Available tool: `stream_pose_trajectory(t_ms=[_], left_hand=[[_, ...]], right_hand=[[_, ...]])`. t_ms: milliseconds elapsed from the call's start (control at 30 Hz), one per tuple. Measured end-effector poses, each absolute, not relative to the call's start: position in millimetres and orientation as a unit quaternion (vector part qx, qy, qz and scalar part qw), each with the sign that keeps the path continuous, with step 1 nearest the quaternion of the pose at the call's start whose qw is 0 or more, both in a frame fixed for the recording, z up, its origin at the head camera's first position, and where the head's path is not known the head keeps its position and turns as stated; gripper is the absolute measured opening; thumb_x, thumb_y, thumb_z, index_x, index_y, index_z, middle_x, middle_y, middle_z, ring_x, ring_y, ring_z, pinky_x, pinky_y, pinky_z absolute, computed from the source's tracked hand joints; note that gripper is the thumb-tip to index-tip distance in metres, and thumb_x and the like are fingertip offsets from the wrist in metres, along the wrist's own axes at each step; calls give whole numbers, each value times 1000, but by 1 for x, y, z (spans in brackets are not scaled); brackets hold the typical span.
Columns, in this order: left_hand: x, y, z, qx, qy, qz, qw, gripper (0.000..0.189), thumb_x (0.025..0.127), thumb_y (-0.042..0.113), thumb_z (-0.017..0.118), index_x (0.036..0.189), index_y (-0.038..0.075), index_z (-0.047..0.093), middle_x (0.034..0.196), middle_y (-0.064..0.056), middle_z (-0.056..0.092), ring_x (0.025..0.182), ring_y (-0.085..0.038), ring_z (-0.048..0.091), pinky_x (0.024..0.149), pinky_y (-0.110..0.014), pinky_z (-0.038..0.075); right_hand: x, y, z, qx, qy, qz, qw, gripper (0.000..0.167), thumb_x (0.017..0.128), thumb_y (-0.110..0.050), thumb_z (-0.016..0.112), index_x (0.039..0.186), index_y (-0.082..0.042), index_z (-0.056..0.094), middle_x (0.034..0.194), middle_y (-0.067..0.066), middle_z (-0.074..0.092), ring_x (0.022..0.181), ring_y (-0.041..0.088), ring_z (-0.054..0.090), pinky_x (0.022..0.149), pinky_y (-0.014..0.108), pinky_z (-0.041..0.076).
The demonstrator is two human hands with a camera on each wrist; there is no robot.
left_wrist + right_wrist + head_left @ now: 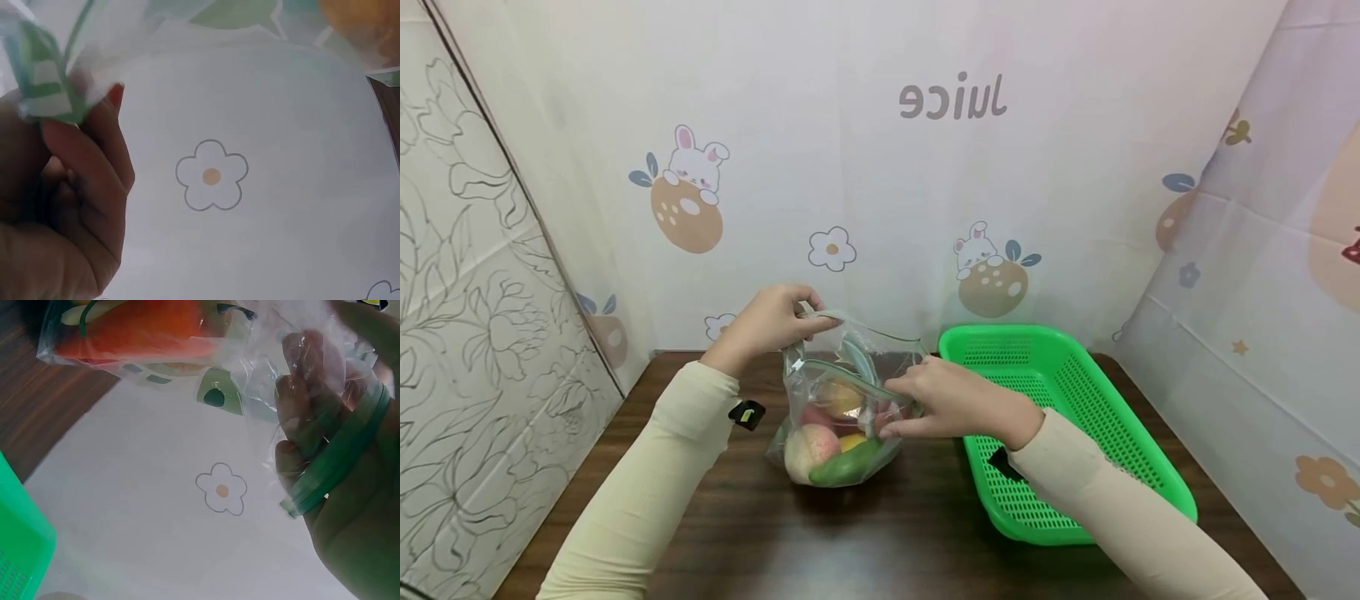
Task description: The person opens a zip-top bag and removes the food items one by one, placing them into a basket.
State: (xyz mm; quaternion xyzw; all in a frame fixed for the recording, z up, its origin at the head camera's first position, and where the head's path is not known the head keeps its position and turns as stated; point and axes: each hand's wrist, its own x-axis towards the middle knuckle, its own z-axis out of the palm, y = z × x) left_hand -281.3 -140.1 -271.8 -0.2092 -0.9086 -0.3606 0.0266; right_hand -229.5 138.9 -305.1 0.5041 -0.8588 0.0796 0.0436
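Note:
A clear zip bag with a green zip strip and a white slider stands with its mouth open. Inside it, low down, lie a pink and cream peach, a long green fruit and some yellow and red pieces. At the upper left of the mouth, my left hand pinches the bag's edge between thumb and fingers. My right hand grips the right side of the mouth; in the right wrist view, clear plastic and the green strip cover its fingers. An orange-red piece shows through the plastic there.
A green perforated basket stands to the right of the bag, partly under my right forearm. Dark wooden tabletop lies beneath both. A printed cloth wall rises close behind the bag, and more cloth hangs on both sides.

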Motion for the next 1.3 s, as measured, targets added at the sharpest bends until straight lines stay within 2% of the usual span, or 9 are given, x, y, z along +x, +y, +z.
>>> stream_pose_trajectory(t_ms=[100,233,400,533,667,833,967,1100,1300], left_hand=[[-282,-139,-271,-218,-908,-358,8,30,93,42,72,93,12,68,70,-3,67,63,-19,62,59,-33,50],[-282,-139,-272,-229,-903,-363,-18,32,96,45,67,91,14,68,66,-3,62,61,-19,56,60,-34,47],[-280,-141,-274,-250,-895,-367,-41,31,96,46,67,100,15,67,64,-1,55,58,-17,48,59,-33,44],[-281,-141,-276,-250,-892,-377,-30,35,99,48,60,95,14,67,64,-2,50,59,-18,45,59,-34,43],[-282,-139,-281,-232,-896,-379,3,42,103,50,52,89,13,67,66,-3,52,60,-20,46,60,-36,44],[-283,-137,-284,-222,-899,-377,24,43,104,49,49,91,13,68,67,-4,55,59,-20,47,58,-37,43],[-282,-137,-285,-222,-895,-386,19,42,103,49,51,89,13,68,66,-4,56,58,-19,47,56,-36,44],[-281,-136,-285,-227,-895,-385,19,40,103,47,52,89,14,67,65,-3,56,58,-19,47,57,-36,44],[-279,-136,-285,-237,-894,-381,14,38,104,45,52,89,14,68,64,-4,56,56,-19,46,55,-36,43]], right_hand=[[-228,138,-304,489,-867,93,34,34,97,-49,63,103,-16,68,67,-15,51,63,5,48,72,34,41],[-226,136,-301,491,-862,128,20,32,103,-44,54,117,-19,69,76,-18,60,69,2,53,75,35,42],[-226,136,-300,525,-836,159,15,29,107,-39,48,107,-23,72,77,-15,66,70,-1,55,71,32,41],[-227,138,-301,543,-823,168,14,31,108,-33,48,105,-23,77,80,-14,70,76,0,60,72,30,42],[-225,140,-302,563,-813,143,39,31,105,-32,54,92,-21,80,72,-16,59,72,2,53,74,30,40],[-222,138,-299,577,-803,137,53,34,102,-31,59,76,-18,76,64,-15,49,65,4,46,70,29,41],[-221,135,-296,548,-820,164,14,37,107,-31,50,86,-17,78,74,-14,63,73,2,55,73,28,47],[-222,130,-294,515,-840,171,-4,41,109,-37,42,95,-19,76,84,-13,66,80,3,57,75,28,50],[-228,122,-292,545,-819,177,26,26,106,-26,52,97,-13,72,81,-11,60,72,3,53,68,22,49]])
